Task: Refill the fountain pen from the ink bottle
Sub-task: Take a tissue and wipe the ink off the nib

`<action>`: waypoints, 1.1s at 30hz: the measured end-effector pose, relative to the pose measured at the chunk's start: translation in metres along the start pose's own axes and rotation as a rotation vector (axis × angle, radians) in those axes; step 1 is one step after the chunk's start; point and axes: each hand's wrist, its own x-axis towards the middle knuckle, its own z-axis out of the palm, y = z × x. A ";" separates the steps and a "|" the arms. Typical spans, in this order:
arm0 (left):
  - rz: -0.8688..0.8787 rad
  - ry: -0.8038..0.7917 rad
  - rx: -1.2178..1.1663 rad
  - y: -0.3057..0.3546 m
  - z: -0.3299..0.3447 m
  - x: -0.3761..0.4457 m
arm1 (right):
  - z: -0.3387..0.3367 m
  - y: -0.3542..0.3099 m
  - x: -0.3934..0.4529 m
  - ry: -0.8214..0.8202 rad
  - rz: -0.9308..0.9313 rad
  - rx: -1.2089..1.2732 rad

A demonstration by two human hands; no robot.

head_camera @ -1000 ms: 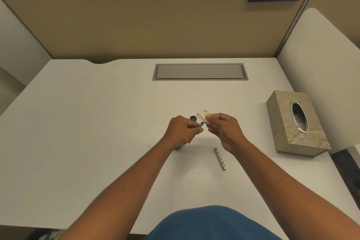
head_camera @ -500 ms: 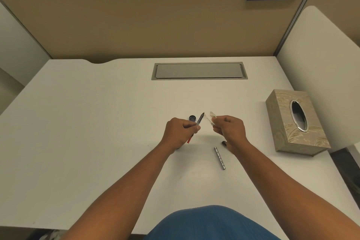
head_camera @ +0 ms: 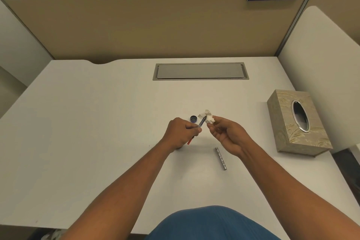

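My left hand (head_camera: 180, 134) grips the fountain pen's front section (head_camera: 201, 122), nib end pointing up and right, with a red end showing below the fist. My right hand (head_camera: 227, 136) pinches a crumpled white tissue (head_camera: 208, 117) that touches the pen's tip. A small dark bottle cap (head_camera: 193, 118) lies on the white desk (head_camera: 97, 132) just beyond my left hand. The pen's silver barrel (head_camera: 221, 158) lies on the desk below my right hand. The ink bottle is mostly hidden under my left hand; only a dark edge shows at its wrist.
A patterned tissue box (head_camera: 298, 122) stands at the right of the desk. A grey cable hatch (head_camera: 200, 71) sits in the desk near the tan partition. A white side panel rises at the far right.
My hands drew apart half a second ago, exposing the pen tip. Now the right hand has brought the tissue back against the tip.
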 end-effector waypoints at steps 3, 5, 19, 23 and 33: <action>-0.006 -0.028 0.016 0.001 -0.003 0.001 | -0.004 0.002 0.001 -0.075 0.010 -0.015; 0.008 -0.043 0.031 0.002 -0.005 0.001 | -0.006 0.002 0.001 -0.111 0.012 -0.055; 0.066 -0.145 0.062 0.000 -0.006 -0.005 | 0.003 0.005 0.000 -0.070 -0.046 -0.315; 0.021 -0.189 -0.107 0.004 -0.007 -0.009 | 0.010 0.006 -0.001 -0.080 -0.147 -0.342; -0.213 -0.389 -0.615 0.009 -0.010 -0.019 | 0.016 0.004 -0.002 -0.096 -0.213 -0.339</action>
